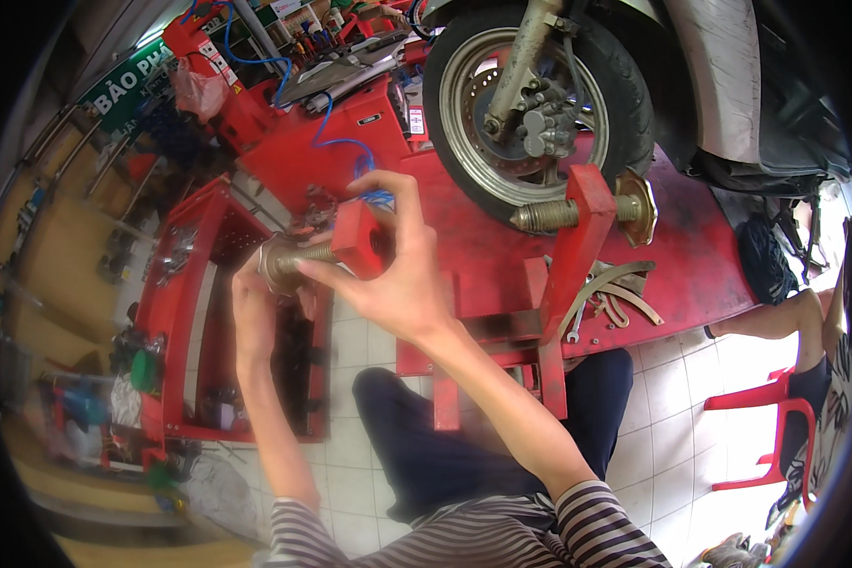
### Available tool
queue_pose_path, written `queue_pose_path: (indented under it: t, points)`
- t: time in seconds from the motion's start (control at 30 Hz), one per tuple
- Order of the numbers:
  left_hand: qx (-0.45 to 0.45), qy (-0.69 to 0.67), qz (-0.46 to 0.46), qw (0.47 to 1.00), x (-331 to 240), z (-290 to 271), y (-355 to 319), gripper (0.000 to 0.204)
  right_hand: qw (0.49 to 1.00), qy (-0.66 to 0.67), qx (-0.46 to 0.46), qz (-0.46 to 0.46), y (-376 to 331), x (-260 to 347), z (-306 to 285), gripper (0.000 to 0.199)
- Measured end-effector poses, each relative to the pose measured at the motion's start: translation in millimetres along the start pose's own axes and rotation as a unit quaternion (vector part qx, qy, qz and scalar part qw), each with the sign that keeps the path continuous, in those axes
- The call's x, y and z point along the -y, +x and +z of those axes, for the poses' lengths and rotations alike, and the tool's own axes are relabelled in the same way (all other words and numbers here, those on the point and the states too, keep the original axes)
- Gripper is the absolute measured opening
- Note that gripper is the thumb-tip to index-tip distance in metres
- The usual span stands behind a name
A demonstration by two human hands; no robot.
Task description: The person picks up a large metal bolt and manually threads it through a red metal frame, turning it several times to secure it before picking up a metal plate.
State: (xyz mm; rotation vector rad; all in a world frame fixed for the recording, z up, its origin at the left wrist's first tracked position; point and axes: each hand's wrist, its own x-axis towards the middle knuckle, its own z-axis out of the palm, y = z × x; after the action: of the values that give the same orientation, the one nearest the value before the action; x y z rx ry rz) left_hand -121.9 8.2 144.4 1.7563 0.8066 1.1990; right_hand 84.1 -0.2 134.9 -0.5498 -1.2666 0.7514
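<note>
A red metal stand (551, 346) rises in front of me, with a threaded bolt through the top of each of its two uprights. At the round head of the left bolt (314, 256), my left hand (254, 289) has its fingers wrapped round the metal. My right hand (405, 289) curves around the left upright's red top (355, 239); its thumb lies along the bolt, its index finger arches above the block, and the two are spread apart. The right upright (592, 213) carries the other threaded bolt (551, 216), with a round flanged plate (642, 208) on its outer end.
Behind the stand, a motorcycle wheel (445, 123) rests on a red lift table (701, 256). A wrench (576, 324) and curved strips (625, 298) lie there. A red tool cart (175, 379) stands left. A person's leg (776, 322) and red plastic chair (757, 402) are at right.
</note>
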Motion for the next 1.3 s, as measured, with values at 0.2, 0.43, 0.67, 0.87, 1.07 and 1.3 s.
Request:
queue_pose_path:
  t: [0.2,0.43,0.67,0.87,1.07,1.3]
  points:
    - [-0.011,-0.018,-0.022,1.0,0,-4,-2,0.059,1.0,0.0,-0.021,0.008,-1,1,3,0.066]
    - [-0.083,0.044,-0.019,0.995,-4,5,0,0.082,0.997,0.0,-0.049,-0.059,0,-11,6,0.065]
    - [-0.047,0.034,0.022,0.998,4,14,-7,0.083,0.999,0.013,-0.034,0.008,-1,4,4,0.061]
    - [-0.073,0.0,0.068,0.995,29,10,-7,0.084,1.0,0.01,-0.002,0.02,-1,6,0,0.062]
    - [-0.086,-0.049,0.045,0.994,34,14,-6,0.096,0.999,0.046,-0.006,-0.012,0,3,3,0.06]
    - [-0.124,-0.079,0.149,0.978,24,36,-2,0.067,0.999,0.042,0.01,-0.029,-1,1,3,0.064]
